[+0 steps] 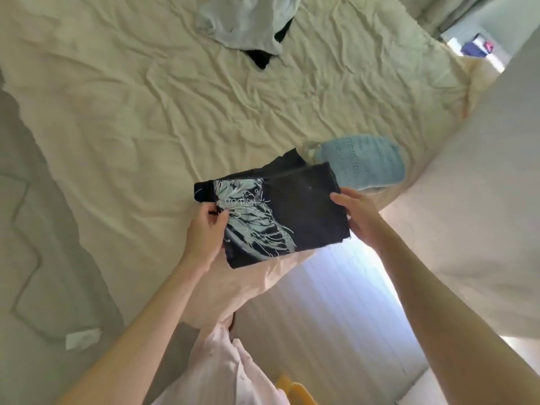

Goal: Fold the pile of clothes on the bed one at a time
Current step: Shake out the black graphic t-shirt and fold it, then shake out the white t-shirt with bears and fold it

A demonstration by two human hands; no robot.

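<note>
The folded dark shirt (280,214) lay crosswise between both grips: left hand (206,233) pinched one end, right hand (358,216) clasped the other, blue knit (365,163) just beyond.

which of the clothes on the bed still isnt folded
The pale blue-grey garment at the far edge of the bed, lying crumpled over something black. The light blue knit is folded.

Rumpled bed (146,118) (clothes pile (242,24), knit (365,165))
</note>
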